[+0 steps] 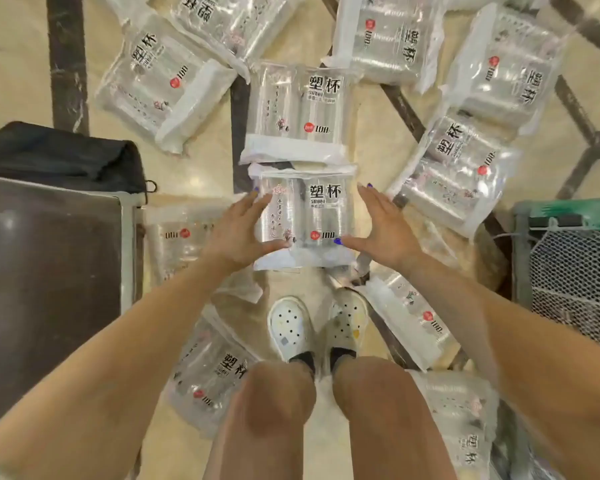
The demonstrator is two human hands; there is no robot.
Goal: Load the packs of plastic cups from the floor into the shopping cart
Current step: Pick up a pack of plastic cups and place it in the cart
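Observation:
A clear pack of plastic cups (305,213) with black characters and a red dot label is pressed between my two hands, above my feet. My left hand (243,230) lies flat against its left side, thumb under the lower edge. My right hand (378,226) presses its right side, thumb on the bottom corner. Several more packs lie scattered on the floor: one just beyond (297,109), one at upper left (156,84), one at right (454,174). The shopping cart (575,271), with wire mesh and green trim, is at the right edge.
A dark glossy surface (49,271) with a black bag (63,157) behind it fills the left side. More packs lie by my white perforated shoes (291,327), at lower left (208,368) and lower right (413,317). The marble floor has dark inlay lines.

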